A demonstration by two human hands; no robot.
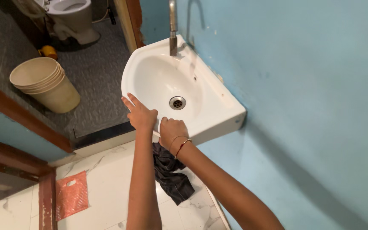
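**Helper:** What do you see from up there?

**Me:** I look down at a white sink (218, 106) on a blue wall (311, 85). My left hand (140, 114) lies flat on the front rim, fingers out and a bit spread. My right hand (172, 131) is curled on the rim just beside it. A dark cloth (171, 174) hangs down below that hand.

**Helper:** Does the right hand hold the cloth?

**Me:** I think so, since the cloth hangs right under it, but the fingers are tucked away. I cannot tell for sure.

**Helper:** How do I do this part well?

**Me:** I think the left hand should press down to keep steady. The right hand should push the cloth along the rim slowly and stay on the edge.

**Helper:** What else is around?

**Me:** A tap (173, 30) sticks up at the back. The drain (177, 102) sits in the middle of the bowl. A tan bucket (47, 85) stands on the grey floor (99, 76), well apart. An orange bag (71, 194) lies on the white tiles (107, 179).

**Helper:** What is hard to see?

**Me:** The top of the tap is cut off. The toilet (71, 17) is only partly in view. The underside of the sink is hidden.
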